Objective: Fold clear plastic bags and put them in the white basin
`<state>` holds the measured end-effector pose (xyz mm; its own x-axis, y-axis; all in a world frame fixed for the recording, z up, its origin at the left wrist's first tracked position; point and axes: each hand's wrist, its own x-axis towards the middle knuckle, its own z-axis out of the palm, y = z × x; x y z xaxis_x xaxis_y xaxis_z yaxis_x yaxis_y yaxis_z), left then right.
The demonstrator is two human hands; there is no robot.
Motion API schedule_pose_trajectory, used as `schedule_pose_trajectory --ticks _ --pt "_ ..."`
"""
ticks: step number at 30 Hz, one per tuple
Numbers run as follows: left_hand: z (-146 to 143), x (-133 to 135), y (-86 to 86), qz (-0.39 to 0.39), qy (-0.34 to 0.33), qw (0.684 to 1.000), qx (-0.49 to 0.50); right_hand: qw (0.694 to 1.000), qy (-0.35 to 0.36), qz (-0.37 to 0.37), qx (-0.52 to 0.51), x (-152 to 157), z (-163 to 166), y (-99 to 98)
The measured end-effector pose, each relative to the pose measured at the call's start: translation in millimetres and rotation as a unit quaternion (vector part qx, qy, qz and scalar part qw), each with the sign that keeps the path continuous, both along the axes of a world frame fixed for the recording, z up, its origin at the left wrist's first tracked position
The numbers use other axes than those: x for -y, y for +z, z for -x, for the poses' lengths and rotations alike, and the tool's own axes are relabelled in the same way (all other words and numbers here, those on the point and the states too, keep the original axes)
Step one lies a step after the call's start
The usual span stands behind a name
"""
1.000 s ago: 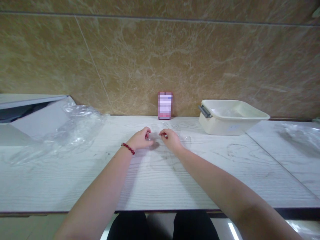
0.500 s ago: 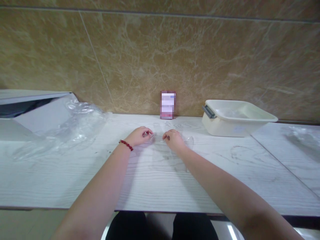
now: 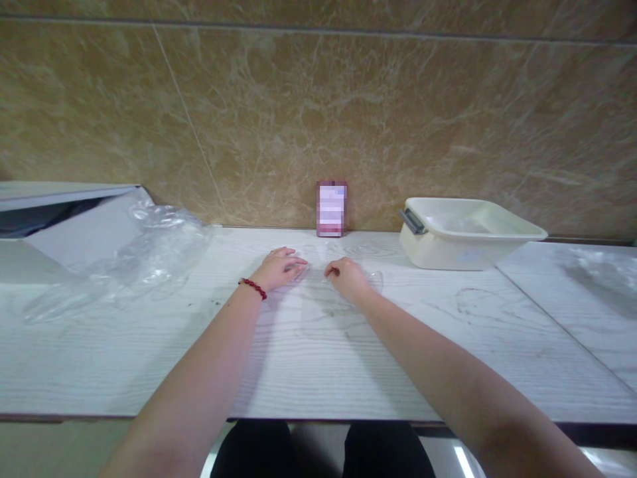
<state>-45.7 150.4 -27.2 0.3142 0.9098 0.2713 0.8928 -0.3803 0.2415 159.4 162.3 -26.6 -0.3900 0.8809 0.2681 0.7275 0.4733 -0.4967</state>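
A thin, see-through piece of plastic, seemingly a bag [image 3: 318, 295], lies on the white wood-grain table [image 3: 279, 385] between my hands. My right hand [image 3: 345, 277] pinches its upper part between thumb and fingertips. At the plastic's left edge is my left hand [image 3: 283, 267], its fingers stretched apart and the fingertips close to the film. A red bead bracelet [image 3: 253, 287] circles the left wrist. The outline of the plastic is hard to make out against the pale tabletop.
Against the tiled wall [image 3: 279, 119] leans a phone-like object [image 3: 331, 209], its face pixelated. To the right stands a cream plastic bin [image 3: 448, 252] with clear material inside. Crumpled clear plastic [image 3: 154, 245] spills from a white box [image 3: 94, 229] on the left. More plastic [image 3: 607, 269] lies far right.
My left hand has loosened from a pinch, and its fingers are now spread. The right hand keeps its pinch on the plastic. The view has shifted slightly.
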Motion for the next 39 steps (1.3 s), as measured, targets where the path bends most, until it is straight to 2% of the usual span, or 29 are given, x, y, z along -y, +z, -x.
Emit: schedule_pose_trajectory --ticks 12,20,24,26,28,30,32,35,39 --pt "-6.5 5.1 2.9 0.071 0.012 0.997 -0.033 1.000 -0.002 0.010 0.011 -0.1 -0.2 -1.1" --pt "-7.9 8.5 9.1 0.108 0.030 0.992 -0.052 0.999 -0.016 0.016 0.033 2.0 -3.7 5.9" --pt "-8.2 9.2 10.4 0.116 0.030 0.991 -0.058 0.998 -0.027 -0.025 0.060 4.8 -7.3 12.4" --pt "-7.7 8.3 9.0 0.114 0.030 0.991 -0.061 0.996 -0.002 -0.054 0.066 9.9 -7.3 16.3" --pt "-7.0 7.2 7.0 0.108 0.036 0.992 -0.062 0.993 0.058 -0.059 0.084 17.8 -6.0 19.5" --pt "-6.3 6.4 5.5 0.104 0.039 0.992 -0.061 0.983 0.122 -0.038 0.132 27.2 -4.0 20.7" --pt "-5.8 6.3 5.3 0.108 0.038 0.992 -0.057 0.970 0.152 0.004 0.191 36.2 -2.2 19.4" --pt "-5.4 6.9 6.6 0.119 0.036 0.991 -0.058 0.960 0.122 0.054 0.246 45.1 -0.1 15.2" --pt "-4.8 7.5 8.2 0.126 0.034 0.990 -0.061 0.959 0.064 0.074 0.265 48.0 0.4 13.2"
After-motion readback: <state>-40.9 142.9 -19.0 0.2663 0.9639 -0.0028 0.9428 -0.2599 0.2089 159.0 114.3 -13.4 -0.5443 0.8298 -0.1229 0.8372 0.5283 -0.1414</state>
